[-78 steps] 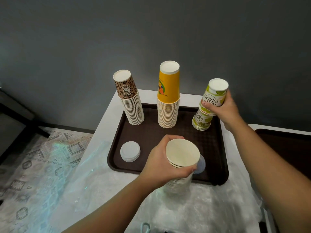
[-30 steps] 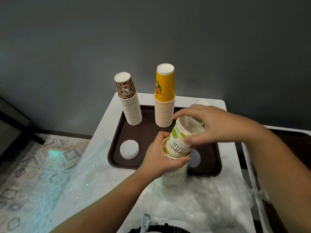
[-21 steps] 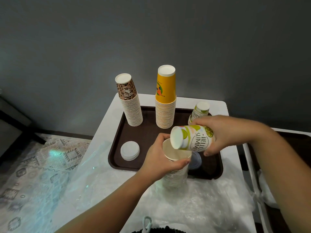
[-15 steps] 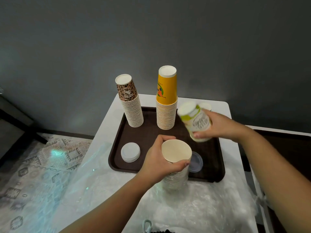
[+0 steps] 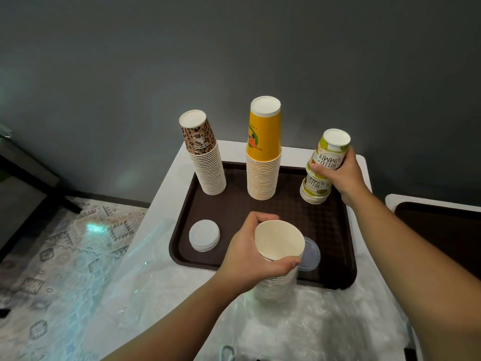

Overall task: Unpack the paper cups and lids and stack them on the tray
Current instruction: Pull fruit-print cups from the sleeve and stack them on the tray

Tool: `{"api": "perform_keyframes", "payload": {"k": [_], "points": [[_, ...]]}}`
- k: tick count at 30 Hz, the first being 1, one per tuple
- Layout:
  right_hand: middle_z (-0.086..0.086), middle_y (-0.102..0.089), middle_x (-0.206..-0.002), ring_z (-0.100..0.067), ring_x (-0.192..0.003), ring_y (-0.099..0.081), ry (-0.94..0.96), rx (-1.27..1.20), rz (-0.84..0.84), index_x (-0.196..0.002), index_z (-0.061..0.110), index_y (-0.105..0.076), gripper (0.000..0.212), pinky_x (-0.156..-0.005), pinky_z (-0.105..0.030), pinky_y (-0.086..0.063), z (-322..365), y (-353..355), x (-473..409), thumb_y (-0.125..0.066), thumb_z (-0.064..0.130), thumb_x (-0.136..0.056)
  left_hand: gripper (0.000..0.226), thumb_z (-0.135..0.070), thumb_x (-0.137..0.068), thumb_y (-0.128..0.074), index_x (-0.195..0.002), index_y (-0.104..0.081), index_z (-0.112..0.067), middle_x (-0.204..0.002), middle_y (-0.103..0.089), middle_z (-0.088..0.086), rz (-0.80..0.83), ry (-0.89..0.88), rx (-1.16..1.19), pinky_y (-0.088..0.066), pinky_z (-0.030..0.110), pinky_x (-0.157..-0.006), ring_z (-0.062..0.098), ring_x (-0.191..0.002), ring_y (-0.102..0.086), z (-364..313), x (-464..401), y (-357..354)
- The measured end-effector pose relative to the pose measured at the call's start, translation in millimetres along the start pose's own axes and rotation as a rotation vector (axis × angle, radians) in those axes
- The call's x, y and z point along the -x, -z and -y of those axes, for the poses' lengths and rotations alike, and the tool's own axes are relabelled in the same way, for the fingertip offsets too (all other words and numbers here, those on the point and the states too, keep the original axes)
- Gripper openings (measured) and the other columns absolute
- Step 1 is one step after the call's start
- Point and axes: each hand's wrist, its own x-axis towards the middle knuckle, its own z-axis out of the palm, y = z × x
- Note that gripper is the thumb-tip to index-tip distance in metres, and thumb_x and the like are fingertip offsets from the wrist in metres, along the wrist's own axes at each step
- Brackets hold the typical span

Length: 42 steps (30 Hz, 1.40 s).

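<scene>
A brown tray point(image 5: 260, 212) carries three upside-down cup stacks: a leopard-print stack point(image 5: 205, 157) at the back left, a yellow stack point(image 5: 263, 152) in the middle, and a short green "Hello Summer" stack point(image 5: 315, 190) at the back right. My right hand point(image 5: 341, 173) holds one green cup point(image 5: 329, 152), bottom up, on top of that short stack. My left hand point(image 5: 250, 254) grips the top of an upright stack of cups point(image 5: 279, 259) still partly in plastic wrap, at the tray's front edge. White lids point(image 5: 204, 235) lie front left on the tray. A clear lid point(image 5: 309, 254) lies behind the upright stack.
Crumpled clear plastic wrap point(image 5: 312, 329) covers the white table point(image 5: 169, 183) in front of the tray. A second brown tray point(image 5: 442, 225) sits on another surface at the right. A patterned rug point(image 5: 65, 246) lies on the floor to the left. A grey wall stands close behind.
My right hand pulled a green cup out of the upright stack, turned it over and carried it to the short stack at the back right. My left hand stayed on the upright stack.
</scene>
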Motion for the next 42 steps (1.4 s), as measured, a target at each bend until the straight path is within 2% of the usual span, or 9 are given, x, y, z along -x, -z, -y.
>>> {"api": "perform_keyframes", "payload": {"k": [6, 10, 16, 20, 23, 26, 28, 33, 42], "points": [[0.006, -0.058, -0.117, -0.015, -0.11, -0.054, 0.105, 0.181, -0.101, -0.122, 0.021, -0.049, 0.06, -0.094, -0.04, -0.05, -8, -1, -5, -0.08, 0.012, -0.072, 0.074, -0.045, -0.047, -0.081, -0.111, -0.048, -0.028, -0.107, -0.058, -0.017, 0.005, 0.007, 0.012, -0.046, 0.01, -0.077, 0.0, -0.101, -0.056, 1, -1, 1], [-0.006, -0.056, -0.126, -0.027, -0.117, -0.052, 0.118, 0.367, -0.083, -0.123, 0.018, -0.055, 0.051, -0.091, -0.037, -0.049, -8, -4, -5, -0.077, 0.016, -0.078, 0.074, -0.046, -0.045, -0.08, -0.11, -0.048, -0.029, -0.105, -0.058, -0.018, -0.004, -0.001, 0.011, -0.046, 0.009, -0.076, -0.003, -0.1, -0.055, 1, -1, 2], [-0.002, -0.037, -0.15, -0.026, -0.135, -0.038, 0.21, 0.565, -0.041, -0.14, 0.023, -0.041, 0.08, -0.11, -0.046, -0.035, 13, -2, 8, -0.082, 0.024, -0.071, 0.072, -0.05, -0.046, -0.078, -0.109, -0.048, -0.031, -0.104, -0.057, -0.022, -0.003, -0.027, 0.012, -0.046, 0.01, -0.077, -0.003, -0.101, -0.054, 1, 2, 1], [0.005, -0.05, -0.137, -0.01, -0.119, -0.051, 0.385, 0.496, 0.115, -0.118, 0.022, -0.062, 0.049, -0.103, -0.033, -0.041, 50, -1, 49, -0.081, 0.025, -0.073, 0.076, -0.052, -0.045, -0.077, -0.111, -0.048, -0.029, -0.107, -0.058, -0.019, -0.004, -0.042, 0.02, -0.045, 0.009, -0.078, -0.002, -0.101, -0.055, 3, 3, 2], [0.016, -0.06, -0.11, 0.006, -0.095, -0.056, 0.336, 0.554, 0.421, -0.102, 0.029, -0.066, 0.03, -0.088, -0.024, -0.048, 79, -6, 90, -0.076, 0.036, -0.075, 0.078, -0.053, -0.044, -0.077, -0.111, -0.048, -0.028, -0.107, -0.059, -0.018, -0.006, -0.051, 0.019, -0.046, 0.011, -0.079, -0.002, -0.1, -0.056, 4, 4, 2], [0.017, -0.055, -0.111, 0.001, -0.099, -0.056, 0.319, 0.729, 0.704, -0.113, 0.033, -0.06, 0.047, -0.085, -0.023, -0.051, 96, -15, 127, -0.072, 0.052, -0.072, 0.078, -0.052, -0.043, -0.078, -0.109, -0.049, -0.024, -0.103, -0.062, -0.015, -0.008, -0.058, 0.017, -0.048, 0.014, -0.077, -0.003, -0.095, -0.059, 4, 4, 1], [0.016, -0.049, -0.117, -0.002, -0.103, -0.052, 0.341, 0.852, 0.797, -0.125, 0.034, -0.05, 0.065, -0.088, -0.022, -0.048, 98, -19, 142, -0.074, 0.056, -0.069, 0.078, -0.053, -0.041, -0.078, -0.106, -0.048, -0.025, -0.099, -0.063, -0.015, -0.01, -0.061, 0.008, -0.048, 0.014, -0.075, -0.004, -0.091, -0.06, 6, 3, -1], [0.01, -0.045, -0.125, -0.006, -0.11, -0.045, 0.374, 1.01, 0.799, -0.137, 0.032, -0.035, 0.081, -0.091, -0.022, -0.04, 97, -22, 160, -0.072, 0.058, -0.07, 0.075, -0.052, -0.033, -0.075, -0.097, -0.041, -0.035, -0.094, -0.06, -0.017, -0.008, -0.013, -0.011, -0.049, 0.015, -0.072, -0.011, -0.083, -0.057, 11, 4, -1], [0.006, -0.048, -0.125, -0.009, -0.112, -0.047, 0.435, 1.034, 0.747, -0.138, 0.03, -0.04, 0.071, -0.091, -0.021, -0.038, 102, -24, 167, -0.071, 0.048, -0.076, 0.069, -0.045, -0.04, -0.076, -0.097, -0.041, -0.03, -0.091, -0.061, -0.013, -0.014, -0.049, 0.038, -0.05, 0.017, -0.07, -0.006, -0.084, -0.059, 12, 8, -6]]}}
